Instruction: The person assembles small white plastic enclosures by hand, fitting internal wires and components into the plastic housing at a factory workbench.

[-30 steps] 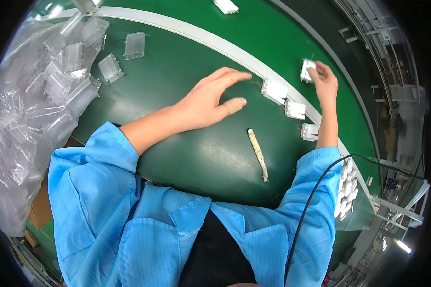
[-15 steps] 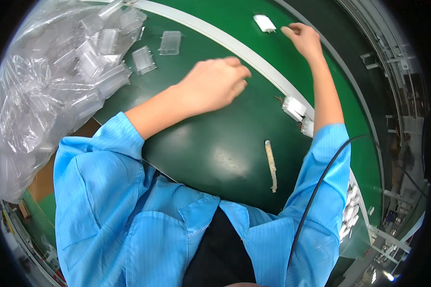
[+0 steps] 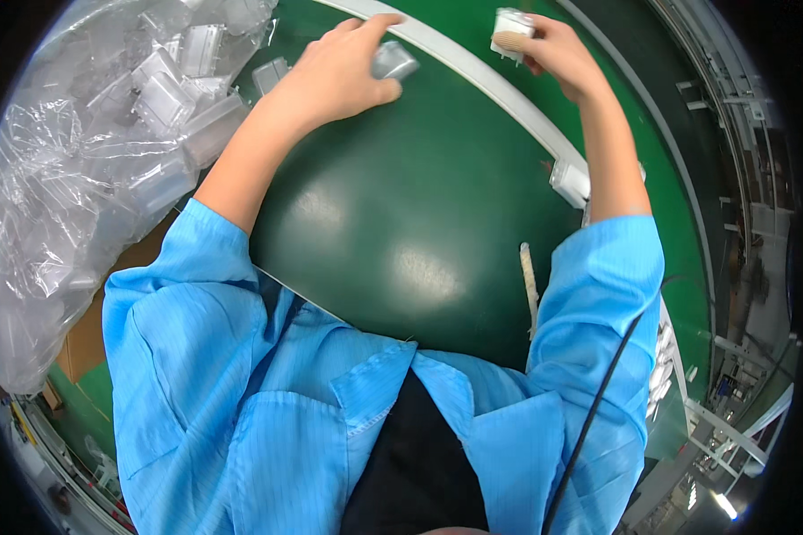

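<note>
Jutting leftward from the right fingers (image 3: 546,30): white case (image 3: 511,21).

White block (image 3: 513,20) pinched in right hand (image 3: 558,52); clear case (image 3: 396,61), blurred, at left hand (image 3: 339,73).

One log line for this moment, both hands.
left hand: at clear case, grip unclear | right hand: holding white block | nearby: plastic bag, thin stick

Green tabletop (image 3: 384,169) brightly lit, glare reflected at centre; plastic bag (image 3: 40,232) highlight-streaked at ten o'clock; clear case (image 3: 398,61) blurred at twelve; white rail (image 3: 484,85) lens-bowed; corners blackened.
</note>
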{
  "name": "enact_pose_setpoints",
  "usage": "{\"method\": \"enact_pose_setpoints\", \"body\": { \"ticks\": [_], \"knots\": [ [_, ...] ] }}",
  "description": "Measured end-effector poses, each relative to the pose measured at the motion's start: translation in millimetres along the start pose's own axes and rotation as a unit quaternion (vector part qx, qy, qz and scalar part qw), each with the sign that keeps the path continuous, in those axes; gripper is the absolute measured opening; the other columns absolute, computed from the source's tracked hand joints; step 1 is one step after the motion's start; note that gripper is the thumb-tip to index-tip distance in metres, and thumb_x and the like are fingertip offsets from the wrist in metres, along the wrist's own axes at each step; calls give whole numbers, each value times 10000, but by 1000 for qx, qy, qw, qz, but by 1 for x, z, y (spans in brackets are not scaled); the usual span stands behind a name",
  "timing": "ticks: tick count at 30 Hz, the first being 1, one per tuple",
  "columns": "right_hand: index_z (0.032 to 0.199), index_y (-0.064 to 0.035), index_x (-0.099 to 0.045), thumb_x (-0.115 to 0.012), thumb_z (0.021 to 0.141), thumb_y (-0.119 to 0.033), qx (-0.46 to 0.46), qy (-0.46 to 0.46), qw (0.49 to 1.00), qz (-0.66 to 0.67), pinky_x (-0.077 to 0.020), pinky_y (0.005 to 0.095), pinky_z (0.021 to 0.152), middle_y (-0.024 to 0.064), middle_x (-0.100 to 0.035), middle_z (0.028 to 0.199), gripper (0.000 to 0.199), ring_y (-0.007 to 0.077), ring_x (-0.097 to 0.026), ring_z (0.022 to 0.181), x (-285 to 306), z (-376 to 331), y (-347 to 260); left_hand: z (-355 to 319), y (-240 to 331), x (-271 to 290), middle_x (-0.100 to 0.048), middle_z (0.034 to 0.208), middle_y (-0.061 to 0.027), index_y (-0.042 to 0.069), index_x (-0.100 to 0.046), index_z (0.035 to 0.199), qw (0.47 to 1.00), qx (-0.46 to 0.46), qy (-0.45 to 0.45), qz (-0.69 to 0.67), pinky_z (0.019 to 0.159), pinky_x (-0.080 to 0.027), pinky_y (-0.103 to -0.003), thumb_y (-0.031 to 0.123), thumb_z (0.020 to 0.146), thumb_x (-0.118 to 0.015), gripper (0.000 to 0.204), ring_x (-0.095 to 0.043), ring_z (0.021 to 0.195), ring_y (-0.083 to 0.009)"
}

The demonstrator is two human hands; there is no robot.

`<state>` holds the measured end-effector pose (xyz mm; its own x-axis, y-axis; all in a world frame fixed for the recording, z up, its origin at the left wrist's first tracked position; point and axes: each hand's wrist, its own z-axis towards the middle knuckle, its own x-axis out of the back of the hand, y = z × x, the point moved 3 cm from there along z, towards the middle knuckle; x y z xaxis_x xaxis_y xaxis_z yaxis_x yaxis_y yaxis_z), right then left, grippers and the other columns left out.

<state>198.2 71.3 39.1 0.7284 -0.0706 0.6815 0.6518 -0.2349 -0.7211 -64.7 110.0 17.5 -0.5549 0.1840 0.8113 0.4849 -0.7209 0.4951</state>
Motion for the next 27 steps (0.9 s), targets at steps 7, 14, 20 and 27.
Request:
{"method": "enact_pose_setpoints", "body": {
  "ticks": [7,14,20,27],
  "knots": [
    [1161,13,-520,-623,821,-137,17,24,879,475,-466,217,564,81,-611,910,386,107,-572,656,-7,-165,14,5,78,-31,-539,1027,-143,-20,-458,1187,741,107,-199,-632,838,-524,-333,262,725,-757,618,-584,916,-210],
    [1182,-2,-477,-629,817,-112,73,142,889,430,-473,257,643,77,-622,960,411,153,-603,788,-13,-177,27,-9,101,-60,-594,978,-105,-41,-475,1149,732,112,-258,-620,826,-513,-296,170,794,-704,472,-620,891,-186],
    [1209,-10,-471,-650,804,-88,116,207,886,398,-477,297,739,76,-610,1053,450,146,-587,934,-2,-177,31,-12,101,-61,-608,1051,-38,27,-553,1165,827,-2,-240,-508,852,-454,-241,88,834,-647,349,-582,988,-120],
    [1163,-8,-493,-649,797,-39,117,194,886,405,-513,327,761,92,-601,1068,399,181,-600,942,-18,-176,37,-18,102,-66,-599,1054,-14,9,-548,1176,815,-18,-199,-544,856,-445,-232,33,823,-649,368,-557,967,-88]
  ]
}}
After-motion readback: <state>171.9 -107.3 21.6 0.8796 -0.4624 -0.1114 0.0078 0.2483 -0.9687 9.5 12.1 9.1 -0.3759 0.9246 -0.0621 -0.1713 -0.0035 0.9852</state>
